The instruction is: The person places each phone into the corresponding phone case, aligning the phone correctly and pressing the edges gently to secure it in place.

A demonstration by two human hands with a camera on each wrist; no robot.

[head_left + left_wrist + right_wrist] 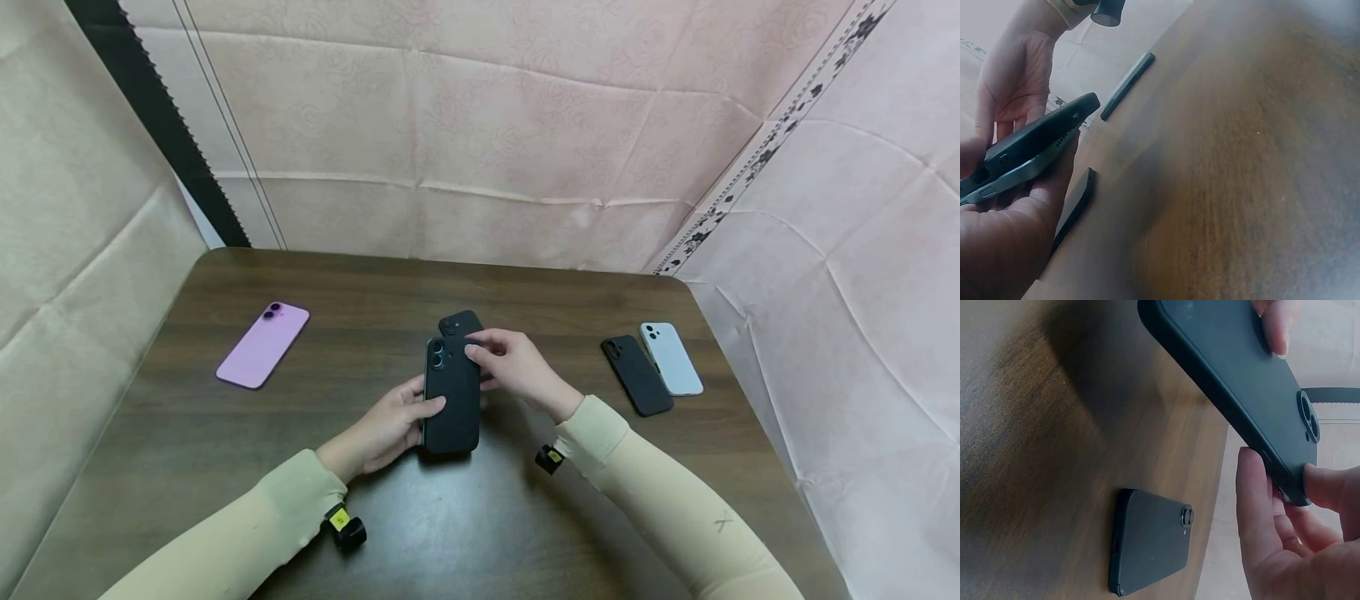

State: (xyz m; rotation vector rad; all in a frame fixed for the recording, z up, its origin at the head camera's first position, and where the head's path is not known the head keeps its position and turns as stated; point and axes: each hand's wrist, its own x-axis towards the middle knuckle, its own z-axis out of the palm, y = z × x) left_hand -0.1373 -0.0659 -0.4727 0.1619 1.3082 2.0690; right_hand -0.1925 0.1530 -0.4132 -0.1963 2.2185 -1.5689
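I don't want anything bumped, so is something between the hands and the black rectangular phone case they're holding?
Nothing visible is in the way: the left hand and right hand both touch the black rectangular phone case directly.

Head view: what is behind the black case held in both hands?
A dark phone lies on the table, its camera end showing past the case. The rest is covered there by the case and right hand.

The desk leaves room between the purple phone and left fingers. A dark slab and pale slab obstruct the right.
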